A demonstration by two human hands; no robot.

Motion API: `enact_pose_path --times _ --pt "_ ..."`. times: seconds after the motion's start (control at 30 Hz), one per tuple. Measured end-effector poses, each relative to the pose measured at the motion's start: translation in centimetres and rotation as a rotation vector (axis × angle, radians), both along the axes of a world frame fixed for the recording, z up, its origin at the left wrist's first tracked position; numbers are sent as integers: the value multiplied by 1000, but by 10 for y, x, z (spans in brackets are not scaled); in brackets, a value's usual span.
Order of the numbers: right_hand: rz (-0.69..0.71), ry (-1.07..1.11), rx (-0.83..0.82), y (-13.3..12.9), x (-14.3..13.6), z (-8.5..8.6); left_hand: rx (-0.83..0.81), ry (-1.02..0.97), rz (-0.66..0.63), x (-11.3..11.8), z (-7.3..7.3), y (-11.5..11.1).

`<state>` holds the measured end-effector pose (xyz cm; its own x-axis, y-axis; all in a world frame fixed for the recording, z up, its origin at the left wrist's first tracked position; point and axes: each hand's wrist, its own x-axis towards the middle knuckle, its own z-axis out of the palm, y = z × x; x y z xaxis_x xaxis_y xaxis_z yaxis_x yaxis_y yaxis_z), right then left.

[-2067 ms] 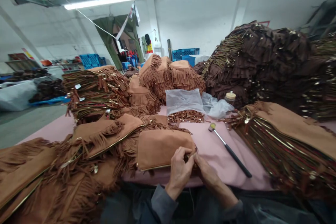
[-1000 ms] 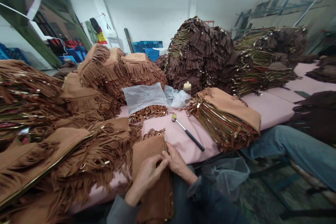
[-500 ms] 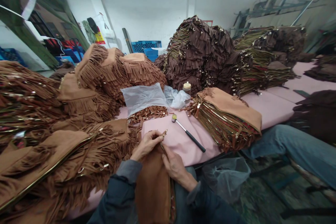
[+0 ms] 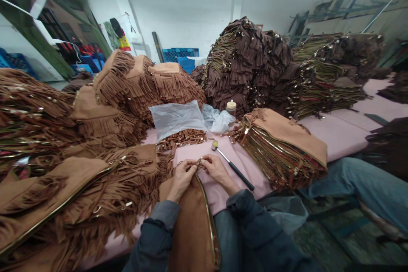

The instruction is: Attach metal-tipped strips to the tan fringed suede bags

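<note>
A tan suede piece (image 4: 188, 229) with a gold zipper along its right edge hangs over my lap. At its top end, my left hand (image 4: 184, 176) pinches a small tab with a metal fitting. My right hand (image 4: 216, 170) has its fingers closed on the same small fitting from the right, fingertips nearly touching those of my left. Fingertips partly cover the fitting. Just right of my hands, a hammer (image 4: 237, 172) with a yellow-faced head and black handle lies on the pink cloth (image 4: 191, 151).
Fringed tan pieces (image 4: 127, 187) fill the left side. Small brown tabs (image 4: 185, 138), a plastic bag (image 4: 177, 119) and a jar (image 4: 231, 107) lie beyond my hands. A tan stack (image 4: 283, 144) is at right, dark fringed piles (image 4: 242, 63) behind. Another person's knee (image 4: 347, 178) is at right.
My right hand has moved up from the zipper edge to the small fitting beside my left hand. The suede piece's zipper edge is now more exposed. The view has shifted slightly.
</note>
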<state>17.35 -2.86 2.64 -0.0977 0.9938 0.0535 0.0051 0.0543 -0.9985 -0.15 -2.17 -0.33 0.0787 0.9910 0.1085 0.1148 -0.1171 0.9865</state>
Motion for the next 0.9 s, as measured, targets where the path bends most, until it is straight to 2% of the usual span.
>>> enact_pose_path --times 0.1,0.3,0.47,0.63,0.77,0.9 --pt "65 134 -116 8 -1 -2 24 90 -54 -4 2 0" --pt "18 228 -146 10 -9 -10 34 115 -175 -10 9 0" --pt "-69 176 -166 10 -18 -11 20 114 -116 -3 16 3" --pt "-75 152 -127 8 -21 -12 10 128 -49 8 25 0" --pt "-58 141 -129 10 -20 -14 17 95 -35 7 21 1" --pt "-33 164 -131 12 -21 -14 30 85 -109 -3 13 4"
